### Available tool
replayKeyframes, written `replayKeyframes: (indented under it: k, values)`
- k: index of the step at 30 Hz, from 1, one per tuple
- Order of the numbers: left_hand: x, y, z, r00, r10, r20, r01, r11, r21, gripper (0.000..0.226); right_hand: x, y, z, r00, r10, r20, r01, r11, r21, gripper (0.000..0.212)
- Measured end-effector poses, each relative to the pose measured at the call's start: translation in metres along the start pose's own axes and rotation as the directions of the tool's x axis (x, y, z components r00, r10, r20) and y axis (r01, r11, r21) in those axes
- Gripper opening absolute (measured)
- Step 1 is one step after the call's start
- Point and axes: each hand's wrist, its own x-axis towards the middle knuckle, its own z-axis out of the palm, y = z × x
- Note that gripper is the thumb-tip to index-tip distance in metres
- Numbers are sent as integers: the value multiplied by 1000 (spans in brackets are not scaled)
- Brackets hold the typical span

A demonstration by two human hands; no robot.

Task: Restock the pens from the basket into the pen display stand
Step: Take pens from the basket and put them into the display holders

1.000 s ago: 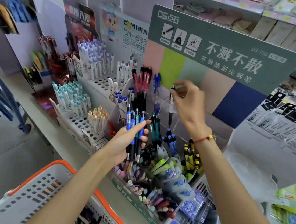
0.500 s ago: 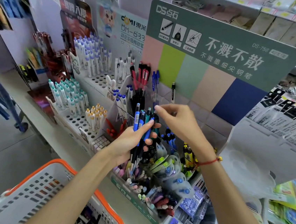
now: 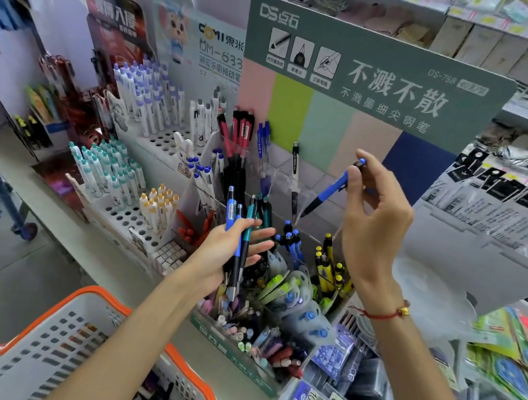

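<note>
Lifted from the bundle since half a second ago, one blue pen (image 3: pixel 328 192) now hangs tilted, tip down, above the pen display stand (image 3: pixel 370 136), pinched near its top by the right hand (image 3: pixel 373 218). Left hand (image 3: pixel 234 252) grips the remaining pens (image 3: pixel 237 242) upright. White basket (image 3: pixel 55 341) with an orange rim sits lower left.

A second ago the right hand (image 3: pixel 372 230) was up at the display stand (image 3: pixel 375 91) setting a black-and-white pen (image 3: pixel 294 170) into a back slot; half a second ago it had dropped to the bundle of pens (image 3: pixel 239 239) in the left hand (image 3: pixel 231 251). Now it has lifted away to the right with a blue pen (image 3: pixel 329 190) pinched near its top, tip slanting down-left toward the stand. The bundle is one blue pen thinner.
</note>
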Motion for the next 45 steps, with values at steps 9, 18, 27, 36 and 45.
replayKeyframes:
  k: [9,18,27,36,45]
  values:
    - [-1,-2,2,999,41,1,-41,991,126,9,-23,17,6,882,-9,472,120,971,-205,12]
    - [-4,1,-2,995,93,26,-94,994,57,10,-7,6,11,749,168,641,192,871,-452,28]
    - [-12,0,2,982,121,143,-130,990,59,18,-17,-17,32,768,321,555,-406,913,35,31]
    - [-2,-4,-22,996,82,26,-83,996,38,30,-18,-12,28,991,44,123,-75,964,255,32]
    - [3,0,-20,998,61,-2,-60,987,-148,20,-26,13,49,839,-53,541,217,945,-244,15]
